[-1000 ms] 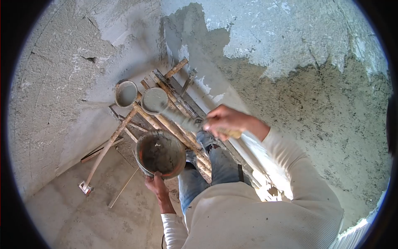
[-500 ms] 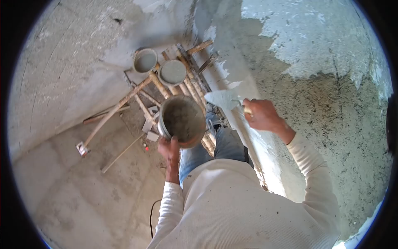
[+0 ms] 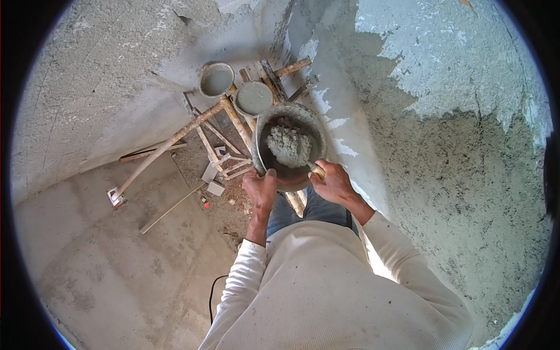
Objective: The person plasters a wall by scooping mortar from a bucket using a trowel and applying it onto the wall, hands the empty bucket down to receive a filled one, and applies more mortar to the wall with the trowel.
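Note:
My left hand (image 3: 260,189) is closed on the near left rim of a round bucket (image 3: 318,123), with the thumb over the edge. Inside lies a rough grey lump of wet mortar (image 3: 289,146). My right hand (image 3: 335,185) grips the pale handle of a trowel (image 3: 317,171) at the bucket's near right rim. The trowel's blade is down in the bucket, hidden by the mortar. Both hands are close together in front of my body, above my jeans.
Past the bucket stand two containers of grey contents, one farther left (image 3: 217,80) and one nearer (image 3: 254,98), by a wooden pole scaffold (image 3: 236,119). A partly plastered wall (image 3: 431,157) rises on my right. Wooden sticks (image 3: 172,207) and pale blocks (image 3: 215,188) lie on the floor at left.
My right hand has brought the trowel from beside the right wall leftward into the bucket. The bucket has shifted right and slightly up in view, and a mortar lump now stands out in it.

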`<state>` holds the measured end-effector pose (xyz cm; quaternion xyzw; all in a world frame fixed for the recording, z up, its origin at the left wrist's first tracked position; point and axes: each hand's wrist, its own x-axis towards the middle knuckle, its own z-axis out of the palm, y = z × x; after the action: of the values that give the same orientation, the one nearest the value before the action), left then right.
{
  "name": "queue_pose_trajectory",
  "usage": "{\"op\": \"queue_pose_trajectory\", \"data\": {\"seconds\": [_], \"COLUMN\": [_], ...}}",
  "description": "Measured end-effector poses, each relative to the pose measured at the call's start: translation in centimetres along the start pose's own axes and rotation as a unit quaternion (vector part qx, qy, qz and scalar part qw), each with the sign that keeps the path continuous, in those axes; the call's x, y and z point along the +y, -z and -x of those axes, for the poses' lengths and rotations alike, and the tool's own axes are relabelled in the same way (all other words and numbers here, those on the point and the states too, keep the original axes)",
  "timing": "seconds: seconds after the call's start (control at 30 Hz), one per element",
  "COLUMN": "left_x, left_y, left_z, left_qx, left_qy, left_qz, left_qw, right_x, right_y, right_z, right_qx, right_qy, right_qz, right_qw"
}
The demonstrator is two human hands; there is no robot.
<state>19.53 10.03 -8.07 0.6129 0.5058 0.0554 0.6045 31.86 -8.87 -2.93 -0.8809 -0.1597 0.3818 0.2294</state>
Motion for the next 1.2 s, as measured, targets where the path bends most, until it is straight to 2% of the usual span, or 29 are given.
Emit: {"op": "queue_pose_trajectory", "data": {"seconds": [0.07, 0.1, 0.17, 0.2, 0.23, 0.27, 0.37, 0.47, 0.53, 0.6, 0.63, 0.67, 0.7, 0.73, 0.77, 0.8, 0.83, 0.93, 0.97, 1.0, 1.03, 1.1, 1.13, 1.2], "left_x": [-1.0, -0.7, -3.3, -3.5, -3.9, -4.5, -5.7, -8.0, -10.3, -11.0, -10.9, -10.9, -11.1, -10.9, -10.7, -10.1, -9.4, -7.6, -6.8, -6.1, -5.2, -2.8, -2.1, 1.1], "left_y": [-0.1, 0.3, 0.3, 0.4, 0.7, 1.7, 4.0, 6.7, 8.9, 10.0, 10.8, 11.4, 12.2, 12.6, 11.9, 12.2, 12.6, 10.2, 9.3, 8.0, 6.7, 4.3, 3.4, 0.2], "left_z": [-0.5, -0.4, -1.3, -1.0, -0.9, -0.6, -0.3, 0.2, 0.2, 0.6, 1.0, 1.5, 2.3, 2.2, 1.6, 2.1, 2.6, 1.2, 0.8, 0.7, 0.8, 0.7, 0.4, 0.9], "left_qx": [-0.006, 0.0, 0.025, 0.012, 0.026, 0.013, 0.036, 0.069, 0.088, 0.106, 0.117, 0.134, 0.149, 0.164, 0.163, 0.157, 0.145, 0.126, 0.114, 0.101, 0.089, 0.055, 0.007, 0.004], "left_qy": [0.013, 0.009, -0.018, -0.041, 0.029, 0.035, 0.055, 0.056, 0.089, 0.075, 0.07, 0.066, 0.064, 0.057, 0.059, 0.071, 0.08, 0.052, 0.037, 0.024, 0.015, -0.023, -0.027, -0.072], "left_qz": [0.047, -0.009, 0.014, 0.107, 0.137, 0.169, 0.148, 0.129, 0.092, 0.082, 0.073, 0.053, 0.031, 0.016, 0.011, -0.005, -0.026, -0.099, -0.097, -0.094, -0.094, -0.174, -0.135, -0.16], "left_qw": [0.999, 1.0, 0.999, 0.993, 0.99, 0.985, 0.987, 0.988, 0.988, 0.988, 0.988, 0.987, 0.986, 0.985, 0.985, 0.985, 0.986, 0.986, 0.988, 0.99, 0.991, 0.983, 0.99, 0.985], "right_x": [-0.7, -0.7, 0.3, -1.9, -3.6, -4.4, -4.0, -3.1, -2.5, 1.5, 5.2, 7.4, 7.5, 9.7, 8.8, 6.8, 7.1, 1.6, 3.4, 4.8, 3.9, 4.0, 2.2, 3.6], "right_y": [0.4, 0.2, -0.6, 1.8, 3.4, 4.3, 5.0, 9.4, 14.0, 19.1, 21.8, 25.7, 29.4, 33.4, 37.6, 39.8, 41.5, 37.0, 34.1, 30.4, 26.2, 18.1, 15.2, 6.8], "right_z": [1.8, 1.4, 0.1, 0.8, 0.9, 0.7, -0.8, -3.6, -5.2, -8.2, -10.4, -11.8, -11.4, -10.0, -6.3, -2.6, 0.3, 5.0, 4.2, 3.0, 3.1, 2.2, 1.8, -1.4], "right_qx": [0.001, 0.018, 0.086, 0.042, 0.027, 0.007, 0.057, -0.069, -0.186, -0.229, -0.137, -0.041, 0.12, 0.236, 0.277, 0.344, 0.355, 0.253, 0.169, 0.107, 0.046, -0.031, -0.04, 0.067], "right_qy": [-0.015, -0.014, 0.024, 0.002, -0.002, -0.004, 0.109, 0.207, 0.077, -0.03, -0.054, -0.136, -0.182, -0.125, -0.043, -0.022, 0.027, -0.106, -0.103, -0.051, -0.046, 0.036, 0.061, 0.132], "right_qz": [-0.006, -0.005, 0.015, 0.029, 0.038, 0.045, -0.011, -0.119, -0.234, -0.341, -0.341, -0.363, -0.254, -0.217, -0.204, -0.197, -0.184, -0.054, 0.001, 0.145, 0.155, 0.19, 0.206, 0.276], "right_qw": [1.0, 1.0, 0.996, 0.999, 0.999, 0.999, 0.992, 0.969, 0.951, 0.911, 0.928, 0.921, 0.942, 0.939, 0.938, 0.918, 0.916, 0.96, 0.98, 0.982, 0.986, 0.981, 0.976, 0.95]}}
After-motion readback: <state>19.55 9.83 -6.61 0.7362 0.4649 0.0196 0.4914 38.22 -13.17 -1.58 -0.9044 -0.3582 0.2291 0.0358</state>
